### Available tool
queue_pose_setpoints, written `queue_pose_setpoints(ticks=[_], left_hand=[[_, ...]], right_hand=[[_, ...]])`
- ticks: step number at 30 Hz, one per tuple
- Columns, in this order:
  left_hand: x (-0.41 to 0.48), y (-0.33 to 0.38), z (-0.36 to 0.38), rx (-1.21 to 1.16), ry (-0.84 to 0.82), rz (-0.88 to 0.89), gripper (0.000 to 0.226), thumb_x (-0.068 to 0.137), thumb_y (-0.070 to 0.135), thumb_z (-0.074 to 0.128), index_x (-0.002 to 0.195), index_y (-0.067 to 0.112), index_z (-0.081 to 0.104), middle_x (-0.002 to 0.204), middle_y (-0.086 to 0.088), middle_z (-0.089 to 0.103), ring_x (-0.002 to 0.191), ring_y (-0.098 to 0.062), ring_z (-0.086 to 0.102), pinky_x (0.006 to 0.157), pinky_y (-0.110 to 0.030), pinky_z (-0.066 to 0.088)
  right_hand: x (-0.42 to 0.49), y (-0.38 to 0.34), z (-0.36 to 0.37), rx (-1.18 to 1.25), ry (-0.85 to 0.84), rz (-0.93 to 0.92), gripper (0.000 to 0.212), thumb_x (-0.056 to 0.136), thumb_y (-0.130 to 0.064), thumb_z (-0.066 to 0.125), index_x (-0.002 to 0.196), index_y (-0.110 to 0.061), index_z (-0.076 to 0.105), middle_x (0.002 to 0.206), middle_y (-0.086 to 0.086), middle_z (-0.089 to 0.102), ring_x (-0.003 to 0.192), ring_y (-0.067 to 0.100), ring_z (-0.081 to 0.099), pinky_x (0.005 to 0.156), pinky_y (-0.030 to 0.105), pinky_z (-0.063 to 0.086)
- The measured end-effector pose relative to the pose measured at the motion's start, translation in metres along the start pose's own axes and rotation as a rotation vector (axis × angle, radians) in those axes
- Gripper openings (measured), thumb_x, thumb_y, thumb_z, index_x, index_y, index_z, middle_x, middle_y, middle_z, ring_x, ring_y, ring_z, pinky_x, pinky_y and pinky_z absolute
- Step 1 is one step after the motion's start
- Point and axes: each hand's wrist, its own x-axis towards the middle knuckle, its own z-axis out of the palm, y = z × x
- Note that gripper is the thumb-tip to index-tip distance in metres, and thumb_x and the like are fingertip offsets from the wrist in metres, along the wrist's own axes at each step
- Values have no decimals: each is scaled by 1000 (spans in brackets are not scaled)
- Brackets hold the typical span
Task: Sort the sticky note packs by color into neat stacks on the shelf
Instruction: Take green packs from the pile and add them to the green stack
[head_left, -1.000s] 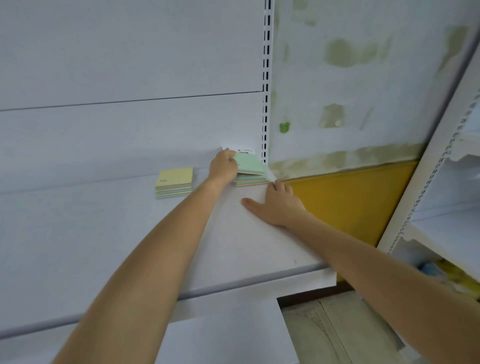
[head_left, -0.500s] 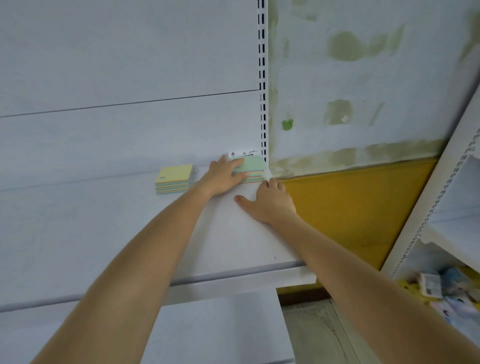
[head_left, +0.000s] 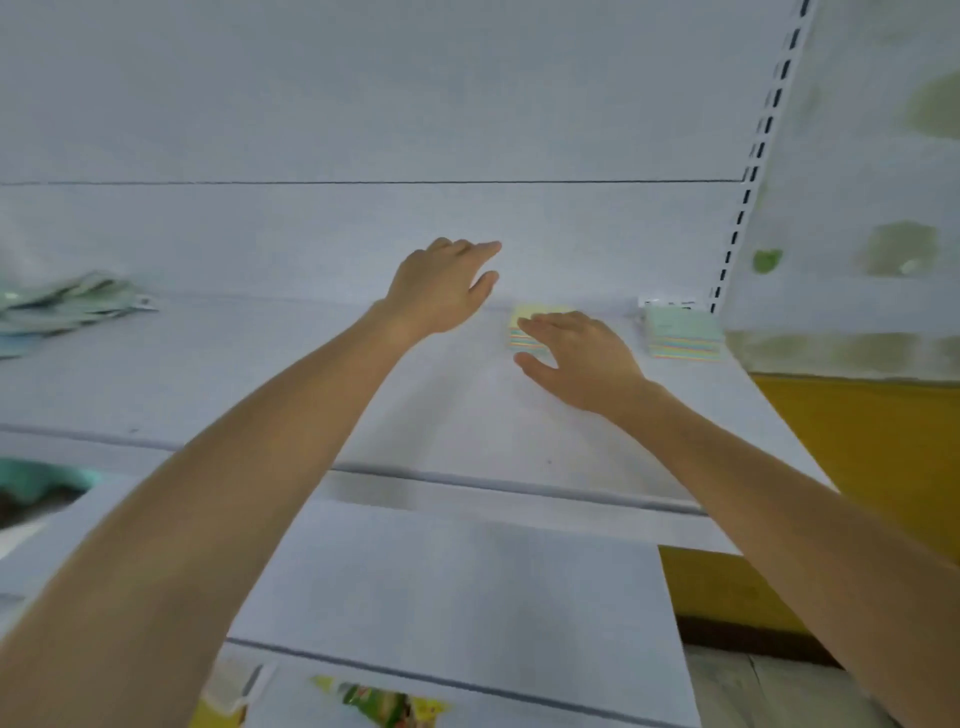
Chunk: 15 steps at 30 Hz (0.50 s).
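A green-topped stack of sticky note packs stands in the far right corner of the white shelf. A yellow-topped stack sits to its left, partly hidden behind my right hand. That hand hovers open, fingers spread, just in front of the yellow stack. My left hand is open and empty, raised above the shelf to the left of the yellow stack. A loose heap of greenish packs lies at the shelf's far left, blurred.
A slotted upright bounds the shelf on the right, with a patchy wall and yellow panel beyond. A lower shelf juts out below, with colourful packets under it. A teal object shows at the left edge.
Both hands have left the green stack in the corner and moved left towards the yellow stack. The view has swung left, bringing the heap at the far left into sight.
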Motion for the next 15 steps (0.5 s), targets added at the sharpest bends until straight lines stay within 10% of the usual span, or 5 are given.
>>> queue_pose_setpoints(ticks=[15], left_hand=[[-217, -330, -62, 50, 18, -412, 41, 95, 29, 38, 134, 17, 44, 136, -11, 52, 126, -31, 44, 99, -42, 40]], right_hand=[[114, -349, 91, 10, -156, -428, 48, 94, -42, 36, 139, -23, 38, 146, 1, 41, 132, 21, 39, 108, 33, 30]])
